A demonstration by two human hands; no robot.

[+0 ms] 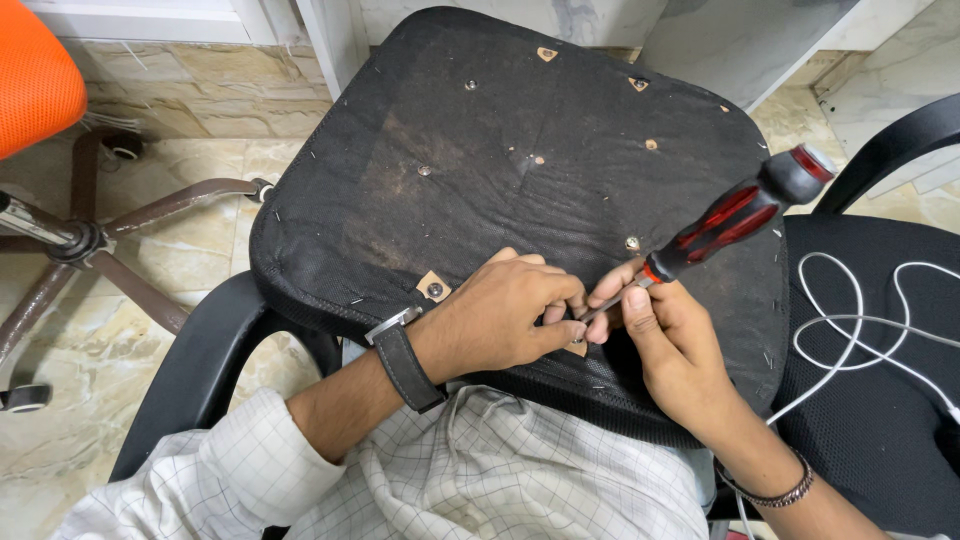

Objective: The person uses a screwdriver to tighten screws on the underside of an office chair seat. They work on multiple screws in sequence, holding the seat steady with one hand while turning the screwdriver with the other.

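An upturned black fabric seat cushion (520,150) lies across my lap, its underside dotted with several screw holes and staples. My right hand (665,335) grips a red-and-black screwdriver (745,215) near the shaft, the handle pointing up to the right. The tip meets the cushion near its front edge, under my fingers. My left hand (500,315), with a dark watch on the wrist, pinches at the screwdriver's tip on the cushion; what it holds there is hidden by the fingers.
A black chair with an armrest (890,145) stands at the right, a white cable (860,330) coiled on its seat. An orange chair (35,80) with a star base (90,245) sits at the left on the marble tile floor. Another black armrest (200,360) is by my left arm.
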